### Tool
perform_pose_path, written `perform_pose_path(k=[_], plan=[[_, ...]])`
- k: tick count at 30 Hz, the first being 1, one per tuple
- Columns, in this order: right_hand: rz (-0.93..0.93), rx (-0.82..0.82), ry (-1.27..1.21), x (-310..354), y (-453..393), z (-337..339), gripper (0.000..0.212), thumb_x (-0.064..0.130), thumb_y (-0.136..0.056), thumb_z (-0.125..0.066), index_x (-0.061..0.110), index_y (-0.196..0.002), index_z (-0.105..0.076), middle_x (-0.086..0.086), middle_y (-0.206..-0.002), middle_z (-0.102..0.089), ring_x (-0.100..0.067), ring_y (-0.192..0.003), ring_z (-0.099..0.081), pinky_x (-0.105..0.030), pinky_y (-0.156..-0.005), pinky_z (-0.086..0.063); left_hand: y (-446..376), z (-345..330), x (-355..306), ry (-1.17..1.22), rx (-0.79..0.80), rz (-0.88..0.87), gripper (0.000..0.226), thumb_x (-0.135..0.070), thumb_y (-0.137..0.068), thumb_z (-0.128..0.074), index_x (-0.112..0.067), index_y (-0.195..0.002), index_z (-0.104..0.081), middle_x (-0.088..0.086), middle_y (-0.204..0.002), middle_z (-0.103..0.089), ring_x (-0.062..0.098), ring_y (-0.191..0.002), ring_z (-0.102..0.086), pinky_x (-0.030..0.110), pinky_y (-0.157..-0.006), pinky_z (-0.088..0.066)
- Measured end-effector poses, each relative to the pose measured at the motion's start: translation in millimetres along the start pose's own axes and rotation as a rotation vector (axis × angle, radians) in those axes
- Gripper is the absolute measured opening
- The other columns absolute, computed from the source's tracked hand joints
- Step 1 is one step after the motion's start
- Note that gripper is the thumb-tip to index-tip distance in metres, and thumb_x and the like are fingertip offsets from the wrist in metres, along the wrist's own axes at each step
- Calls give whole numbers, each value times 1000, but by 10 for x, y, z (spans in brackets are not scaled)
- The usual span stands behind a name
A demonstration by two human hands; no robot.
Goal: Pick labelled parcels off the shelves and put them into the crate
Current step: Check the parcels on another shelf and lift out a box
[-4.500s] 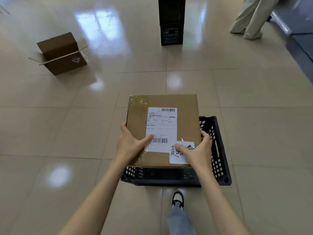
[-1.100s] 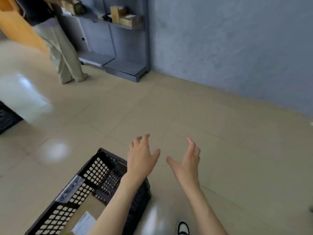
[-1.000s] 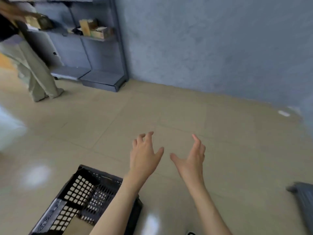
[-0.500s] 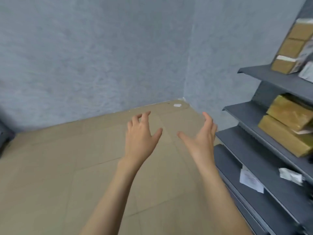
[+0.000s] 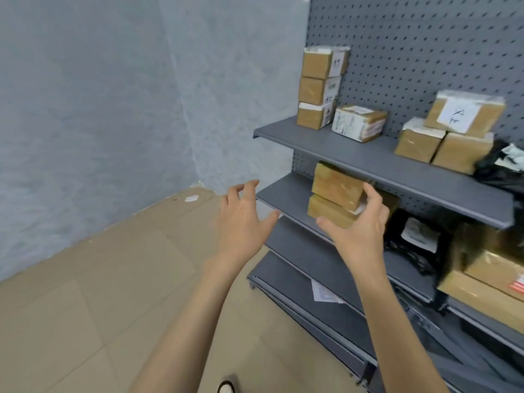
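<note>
Up at two o'clock stands the grey metal shelving unit with a pegboard back (image 5: 397,171), and the brown cardboard parcels wrapped in clear tape sit on its boards, most with white printed labels. Its top board carries a stack of three small parcels (image 5: 320,89) at one o'clock, one parcel almost covered in white labels (image 5: 357,122) just beside it, and a group of three more (image 5: 450,131) further toward two o'clock, the uppermost bearing a white sheet with handwriting. One board down, two brown parcels lie stacked (image 5: 334,199). At four o'clock two more stacked parcels (image 5: 487,282) lie beside black plastic mailer bags (image 5: 414,245); their number is unclear through blur.

Both hands are empty and raised. Spread-fingered, the left hand (image 5: 243,222) hovers over the beige tiled floor (image 5: 85,279), clear of the shelf edge. Fingers loosely curved, the right hand (image 5: 360,228) is held in front of the two stacked parcels; contact cannot be judged.
</note>
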State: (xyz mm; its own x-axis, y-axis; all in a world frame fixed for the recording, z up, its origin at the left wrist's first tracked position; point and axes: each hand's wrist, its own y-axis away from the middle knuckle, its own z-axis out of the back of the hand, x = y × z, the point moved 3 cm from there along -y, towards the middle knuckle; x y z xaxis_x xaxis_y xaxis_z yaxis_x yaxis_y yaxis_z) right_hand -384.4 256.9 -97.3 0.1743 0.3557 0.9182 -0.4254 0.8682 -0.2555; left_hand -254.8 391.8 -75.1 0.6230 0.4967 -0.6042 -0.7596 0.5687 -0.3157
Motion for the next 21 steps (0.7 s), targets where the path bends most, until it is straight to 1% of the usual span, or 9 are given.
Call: perform_pose_path(k=[3,7,10,12,14,16,19,21], plan=[[-31,-105,63,-175,-429,74,91,20,-72,-78,27,-144,-23,-2,-145,-25,-21,-129,-33,-27,-90,-30,-541,-338,-109,23,60,-73,64,-37,-85,-61,-20,-140,-34,11,-138,-36,29,-124,-34,35,-100,-28],[-105,-242,124,-362,-1019,131,91,22,-74,-78,28,-145,-21,-3,-150,-20,-26,-136,-26,-39,-100,-33,-1273,-803,-293,67,146,-189,65,-40,-85,-60,-20,-140,-33,10,-137,-37,30,-123,-34,38,-99,-32],[-180,-330,122,-416,-1461,185,91,21,-75,-78,28,-145,-20,-3,-150,-20,-27,-136,-27,-44,-102,-34,-1829,-1126,-511,103,244,-269,67,-42,-85,-59,-22,-142,-29,10,-137,-35,28,-126,-31,38,-100,-33],[-214,-404,137,-442,-1711,266,91,19,-75,-78,28,-145,-20,-4,-148,-21,-28,-135,-29,-44,-100,-36,-2156,-1337,-708,145,318,-332,67,-43,-86,-58,-23,-142,-27,9,-139,-33,26,-127,-29,36,-99,-32],[-248,-489,165,-472,-1906,388,92,19,-74,-78,28,-145,-20,-4,-147,-22,-29,-134,-31,-43,-97,-37,-2415,-1562,-935,199,385,-405,68,-43,-86,-58,-24,-142,-27,7,-141,-31,23,-128,-27,33,-94,-30],[-279,-553,188,-518,-2051,539,92,18,-74,-77,28,-145,-20,-4,-147,-22,-29,-133,-32,-43,-97,-38,-2599,-1798,-1179,249,435,-468,68,-43,-85,-59,-24,-142,-27,6,-142,-30,22,-129,-25,31,-91,-29],[-281,-626,224,-571,-2215,800,92,17,-73,-78,26,-144,-21,-5,-146,-24,-27,-132,-33,-40,-100,-36,-2749,-2148,-1555,291,516,-531,71,-42,-85,-59,-22,-144,-25,6,-146,-28,22,-135,-19,37,-103,-27],[-278,-669,251,-599,-2338,989,92,17,-72,-78,26,-144,-22,-4,-145,-25,-27,-131,-34,-39,-100,-35,-2800,-2360,-1806,307,559,-566,73,-42,-85,-60,-22,-144,-23,6,-147,-26,23,-137,-16,40,-106,-25]])
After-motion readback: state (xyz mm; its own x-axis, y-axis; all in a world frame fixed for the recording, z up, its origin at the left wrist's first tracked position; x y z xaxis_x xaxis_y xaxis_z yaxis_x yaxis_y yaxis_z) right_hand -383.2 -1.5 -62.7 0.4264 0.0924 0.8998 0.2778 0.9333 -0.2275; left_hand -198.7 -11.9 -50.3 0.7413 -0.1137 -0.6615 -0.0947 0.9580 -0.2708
